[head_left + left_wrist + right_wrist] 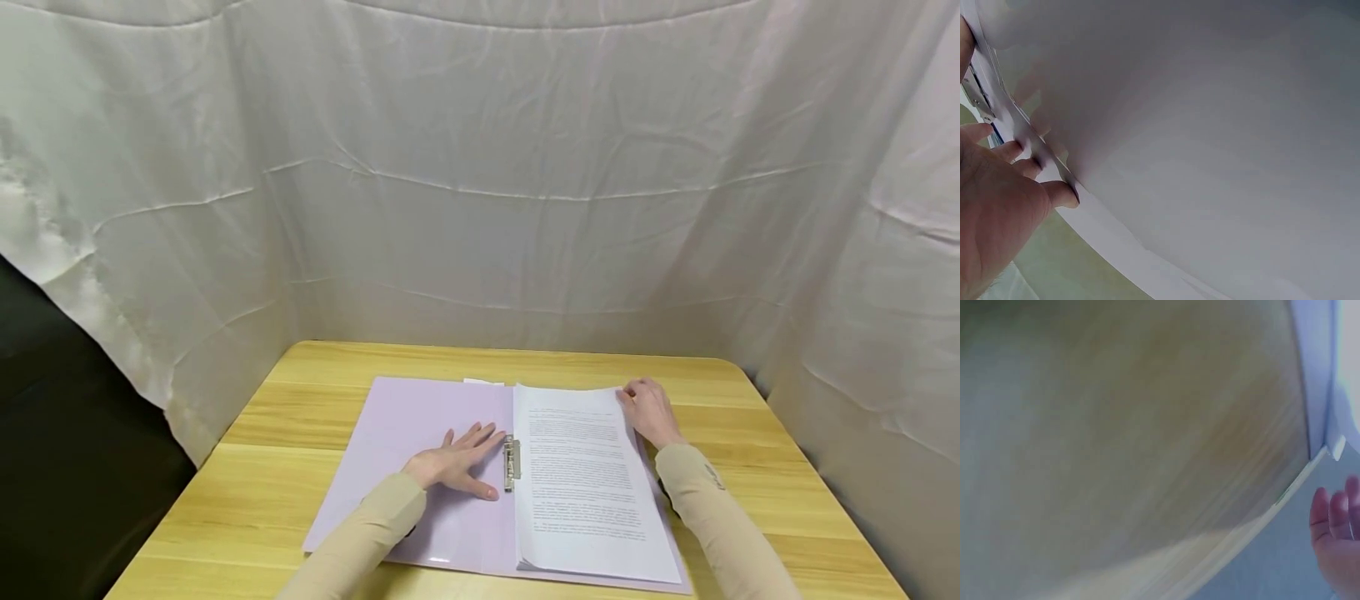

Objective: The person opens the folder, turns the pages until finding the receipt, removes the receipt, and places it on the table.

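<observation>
1. On the worktop [255, 479], near the front edge: lilac folder [420, 417], opened out flat, one cover to the left and one to the right.
2. On the right cover: paper stack [585, 483], lying lengthwise, with a narrow lilac margin showing along the bottom and lower right. Printed in lines of dark text on the top sheet, too small to read. Slightly fanned at the lower left corner, with several sheet edges visible.
3. At the middle of the folder, between left cover and paper stack: metal clip [512, 463], set lengthwise, close against the left edge of the sheets.
4. On the left cover, just beside the metal clip: left hand [459, 463], palm down. Grip apart, with fingers spread and thumb held away from them. In the left wrist view, fingertips set against a pale, glossy surface.
5. At the upper right corner of the paper stack: right hand [651, 412], bent at the fingers, touching the corner. Clamped on the sheets or merely resting there: cannot tell, with the contact mostly hidden in the right wrist view.
6. Behind the top edge of the folder, near the middle: small white strip [483, 382], only partly visible.
7. On both forearms: beige sleeves [375, 521].
8. Around the worktop, at back and sides: pale cloth [510, 242], hanging with creases. At far left, below the cloth: black area [60, 450].
</observation>
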Motion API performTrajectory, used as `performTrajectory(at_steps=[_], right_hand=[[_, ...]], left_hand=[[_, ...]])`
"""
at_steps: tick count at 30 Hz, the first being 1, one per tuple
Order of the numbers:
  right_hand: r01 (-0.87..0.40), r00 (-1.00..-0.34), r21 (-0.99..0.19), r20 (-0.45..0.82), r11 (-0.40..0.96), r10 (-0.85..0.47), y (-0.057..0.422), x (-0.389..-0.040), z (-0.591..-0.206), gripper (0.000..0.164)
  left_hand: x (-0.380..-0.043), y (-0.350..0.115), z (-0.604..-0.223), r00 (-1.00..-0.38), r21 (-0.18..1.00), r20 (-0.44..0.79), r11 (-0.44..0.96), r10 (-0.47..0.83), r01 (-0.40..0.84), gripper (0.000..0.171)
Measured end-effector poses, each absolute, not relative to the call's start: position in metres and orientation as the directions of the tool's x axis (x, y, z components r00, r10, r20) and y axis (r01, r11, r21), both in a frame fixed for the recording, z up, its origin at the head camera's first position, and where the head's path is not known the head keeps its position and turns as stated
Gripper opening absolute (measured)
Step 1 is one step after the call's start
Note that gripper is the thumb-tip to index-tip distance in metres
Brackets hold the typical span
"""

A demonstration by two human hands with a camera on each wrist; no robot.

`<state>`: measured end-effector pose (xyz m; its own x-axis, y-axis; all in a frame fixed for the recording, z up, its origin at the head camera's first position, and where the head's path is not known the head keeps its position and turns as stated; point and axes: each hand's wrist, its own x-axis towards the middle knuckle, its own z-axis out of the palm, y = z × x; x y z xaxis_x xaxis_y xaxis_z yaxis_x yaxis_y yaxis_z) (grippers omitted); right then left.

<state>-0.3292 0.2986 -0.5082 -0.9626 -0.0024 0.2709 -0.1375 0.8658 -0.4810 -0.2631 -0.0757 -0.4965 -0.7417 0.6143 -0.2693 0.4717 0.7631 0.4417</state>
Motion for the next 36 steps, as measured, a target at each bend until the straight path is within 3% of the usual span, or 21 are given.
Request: performTrajectory(at_steps=[5,11,19,31,36], right_hand=[[-0.146,-0.975,-0.567,0.219,0.81,-0.023,0.299,-0.325,-0.505,0.029],[-0.141,-0.99,-0.721,0.086,0.678,-0.114,0.303,-0.32,-0.501,0.046],[-0.003,-0.968,-0.878,-0.117,0.479,-0.221,0.309,-0.312,-0.493,0.062],[0.112,-0.89,-0.942,-0.238,0.318,-0.39,0.318,-0.292,-0.483,0.074],[0.162,-0.845,-0.964,-0.247,0.212,-0.475,0.321,-0.284,-0.48,0.07]], left_hand=[[-0.263,-0.076,-0.497,-0.742,0.445,-0.264,0.76,0.616,0.473,0.102],[-0.264,-0.079,-0.496,-0.74,0.475,-0.245,0.743,0.627,0.472,0.104],[-0.265,-0.085,-0.498,-0.754,0.516,-0.182,0.714,0.631,0.472,0.106],[-0.262,-0.092,-0.498,-0.798,0.58,-0.126,0.696,0.59,0.423,0.103],[-0.259,-0.096,-0.498,-0.823,0.651,-0.079,0.654,0.563,0.386,0.099]])
